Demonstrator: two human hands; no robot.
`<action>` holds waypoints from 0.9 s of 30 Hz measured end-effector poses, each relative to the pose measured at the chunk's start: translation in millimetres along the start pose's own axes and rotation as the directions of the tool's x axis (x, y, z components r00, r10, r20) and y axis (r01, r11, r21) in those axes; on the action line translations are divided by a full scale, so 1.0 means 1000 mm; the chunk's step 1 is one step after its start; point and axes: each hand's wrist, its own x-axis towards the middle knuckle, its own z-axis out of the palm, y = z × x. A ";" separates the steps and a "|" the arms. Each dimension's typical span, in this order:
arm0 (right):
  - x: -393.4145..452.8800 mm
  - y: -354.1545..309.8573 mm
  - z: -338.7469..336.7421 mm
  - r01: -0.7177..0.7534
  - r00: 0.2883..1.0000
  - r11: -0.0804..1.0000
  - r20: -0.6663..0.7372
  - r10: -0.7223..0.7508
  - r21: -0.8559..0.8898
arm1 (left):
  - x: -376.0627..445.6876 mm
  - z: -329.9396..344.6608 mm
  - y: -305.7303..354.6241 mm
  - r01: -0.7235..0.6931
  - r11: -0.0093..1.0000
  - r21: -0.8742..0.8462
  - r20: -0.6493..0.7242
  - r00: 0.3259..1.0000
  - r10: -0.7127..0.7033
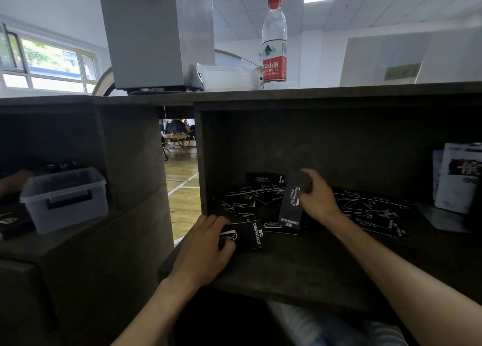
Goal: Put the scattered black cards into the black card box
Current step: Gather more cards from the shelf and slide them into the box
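Several black cards [370,210] with white print lie scattered on the dark shelf [300,272] inside an open cubby. My left hand [206,244] grips a black item marked "CAMPING CLUB" [250,234] at the front left of the shelf; whether it is the box or a stack of cards I cannot tell. My right hand [317,194] holds a tall black piece with "Camping" lettering [293,202] upright over the pile. A black card box [264,180] stands at the back of the cubby behind the pile.
A clear plastic bin [65,197] sits in the left cubby. White printed boxes [459,176] stand at the shelf's right end. On top of the cabinet are a water bottle [274,40] and a grey machine [156,35]. A gap between cabinets shows wooden floor.
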 end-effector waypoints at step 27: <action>-0.057 -0.041 0.063 -0.148 0.793 0.989 0.600 0.107 0.020 | 0.000 -0.001 -0.002 -0.021 1.000 -0.019 0.000 1.000 0.021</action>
